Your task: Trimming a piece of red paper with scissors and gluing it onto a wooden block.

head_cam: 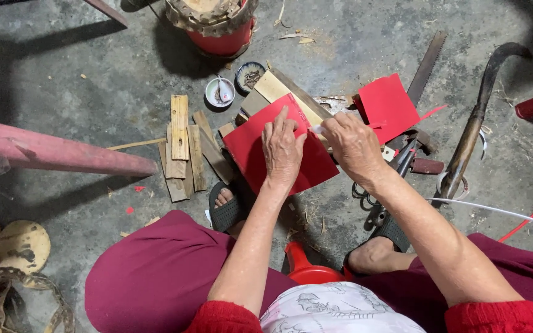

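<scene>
You are sitting low over a concrete floor [63,80], working on a red sheet [260,148] that is lying tilted across a wooden block [276,87] just in front of your knees.

Your left hand [282,151] is pressing flat on the sheet, fingers spread and pointing away from you, so its grip is apart, pinning rather than pinching. Your right hand [353,145] is sitting just beside it at the sheet's right edge, its grip closing on a small white thing [316,129] whose tip is touching the sheet near your left fingertips; what that thing is, you cannot tell from here.

The sheet is lying directly under the left hand and to the left of the right hand. Its long axis is running from far left to near right, diagonal to your body. The left hand is the nearer one, already on it.

Around you:
- a second red sheet [388,105] is lying beyond the right hand, apart from the first
- a saw blade [427,66] and a curved dark tool [476,117] are lying to the right
- wood strips [183,145] are lying to the left
- two small bowls [220,92] are standing beyond the block
- a red bucket [220,28] is standing at the far edge
</scene>
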